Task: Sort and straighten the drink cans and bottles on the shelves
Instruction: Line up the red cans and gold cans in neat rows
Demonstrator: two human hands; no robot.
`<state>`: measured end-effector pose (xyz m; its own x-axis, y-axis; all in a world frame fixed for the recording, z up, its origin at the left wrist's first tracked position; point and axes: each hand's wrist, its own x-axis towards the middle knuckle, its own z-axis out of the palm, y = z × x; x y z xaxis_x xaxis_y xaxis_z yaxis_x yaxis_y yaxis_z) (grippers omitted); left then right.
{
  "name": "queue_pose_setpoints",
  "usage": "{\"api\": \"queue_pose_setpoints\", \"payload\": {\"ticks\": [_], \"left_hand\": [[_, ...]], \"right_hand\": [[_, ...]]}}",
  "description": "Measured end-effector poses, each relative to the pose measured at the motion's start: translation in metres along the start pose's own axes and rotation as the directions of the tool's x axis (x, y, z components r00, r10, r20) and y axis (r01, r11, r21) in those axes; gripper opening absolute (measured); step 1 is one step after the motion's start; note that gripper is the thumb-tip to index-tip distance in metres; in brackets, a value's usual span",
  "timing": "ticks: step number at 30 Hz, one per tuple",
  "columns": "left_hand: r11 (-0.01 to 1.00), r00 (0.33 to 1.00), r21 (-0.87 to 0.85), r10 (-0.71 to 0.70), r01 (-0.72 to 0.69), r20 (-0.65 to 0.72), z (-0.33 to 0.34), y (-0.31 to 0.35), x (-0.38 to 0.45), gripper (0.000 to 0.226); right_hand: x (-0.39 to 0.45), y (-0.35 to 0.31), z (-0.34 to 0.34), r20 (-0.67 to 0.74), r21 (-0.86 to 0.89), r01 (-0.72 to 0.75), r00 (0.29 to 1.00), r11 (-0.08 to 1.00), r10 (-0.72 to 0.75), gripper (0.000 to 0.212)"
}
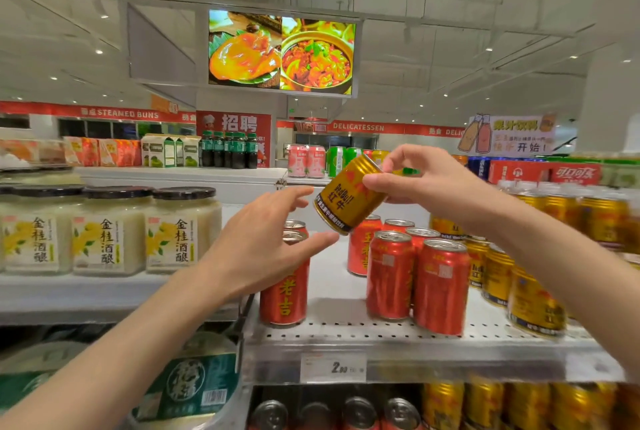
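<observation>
My right hand (426, 180) holds a gold Red Bull can (348, 195) tilted in the air above the top shelf (346, 336). Open with its fingers spread, my left hand (263, 239) reaches toward the can's lower end; its thumb tip lies just under the can's bottom rim. Below stand red herbal tea cans: one pair (285, 287) behind my left hand, a cluster (415, 277) to the right. Gold cans (519, 287) line the shelf's right side.
Glass jars of rice wine (107, 235) fill the shelf to the left. A lower shelf holds more red and gold cans (450, 405). A price tag (332, 367) hangs on the shelf's front edge. Other drinks stand on displays behind.
</observation>
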<state>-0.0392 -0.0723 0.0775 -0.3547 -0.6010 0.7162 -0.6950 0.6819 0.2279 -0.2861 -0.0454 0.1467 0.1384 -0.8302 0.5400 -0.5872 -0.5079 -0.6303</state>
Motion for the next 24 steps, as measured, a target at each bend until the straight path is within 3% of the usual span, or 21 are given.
{"api": "queue_pose_setpoints", "payload": {"ticks": [5, 11, 18, 24], "left_hand": [[0.988, 0.988, -0.090, 0.119, -0.128, -0.100, 0.005, 0.017, -0.021, 0.062], [0.958, 0.982, -0.219, 0.165, -0.183, -0.097, 0.023, 0.042, -0.056, 0.051], [0.929, 0.987, -0.335, 0.151, -0.158, -0.047, 0.059, 0.091, -0.080, 0.048], [0.922, 0.991, -0.364, 0.113, -0.129, -0.064, 0.111, 0.147, -0.063, 0.045]], "right_hand": [[-0.058, -0.006, 0.015, -0.062, 0.168, -0.079, 0.994, 0.983, 0.091, 0.028], [-0.120, 0.005, 0.017, -0.106, 0.319, -0.170, 0.971, 0.932, 0.214, 0.031], [-0.172, 0.035, -0.009, -0.111, 0.362, -0.239, 0.949, 0.901, 0.297, 0.035], [-0.186, 0.079, -0.066, -0.101, 0.339, -0.236, 0.953, 0.911, 0.284, 0.035]]}}
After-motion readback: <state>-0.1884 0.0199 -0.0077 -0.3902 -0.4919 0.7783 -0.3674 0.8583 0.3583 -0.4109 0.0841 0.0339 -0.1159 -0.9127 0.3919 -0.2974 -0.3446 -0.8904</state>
